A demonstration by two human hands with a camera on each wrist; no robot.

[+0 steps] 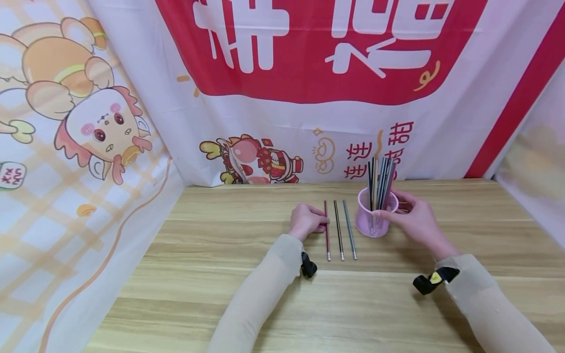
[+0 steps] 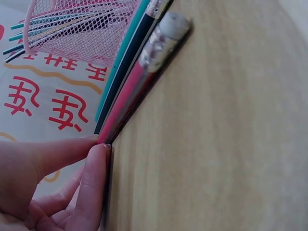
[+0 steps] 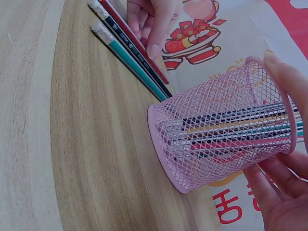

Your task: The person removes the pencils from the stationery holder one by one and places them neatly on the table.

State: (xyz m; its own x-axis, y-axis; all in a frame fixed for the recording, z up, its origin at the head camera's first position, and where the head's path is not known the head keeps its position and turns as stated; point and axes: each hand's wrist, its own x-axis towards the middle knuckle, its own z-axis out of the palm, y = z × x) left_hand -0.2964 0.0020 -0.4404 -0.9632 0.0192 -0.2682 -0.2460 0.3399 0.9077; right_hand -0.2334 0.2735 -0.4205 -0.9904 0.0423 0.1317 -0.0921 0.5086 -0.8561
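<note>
Sleeves, pale and long, are reaching in from the near edge, the left one (image 1: 256, 294) and the right one (image 1: 499, 306) each bearing a small black wrist camera, (image 1: 308, 265) and (image 1: 424, 284). Beneath them a wood-grain tabletop (image 1: 353, 318) is spreading toward the back.

Farther in, three eraser-tipped pencils are lying side by side, well spaced, erasers pointing toward the person. The left hand (image 1: 305, 219) is pinching the leftmost, a red pencil (image 1: 328, 242), between thumb and finger partway along its shaft. A black HB pencil (image 1: 339, 230) is lying next, then a teal pencil (image 1: 350, 230); both are occupying the space between the red pencil and a pink mesh pencil cup (image 1: 367, 225).

That cup is standing upright just right of the teal pencil, holding a bundle of pencils (image 1: 381, 181) that are poking above its rim. The right hand (image 1: 417, 220) is gripping the cup from its right side, thumb in front, fingers behind, partly covering it.

Close behind the cup, a white-and-red printed backdrop (image 1: 309, 117) is hanging at the table's far edge, while a cartoon-printed cloth (image 1: 26, 255) is flanking the left side.
</note>
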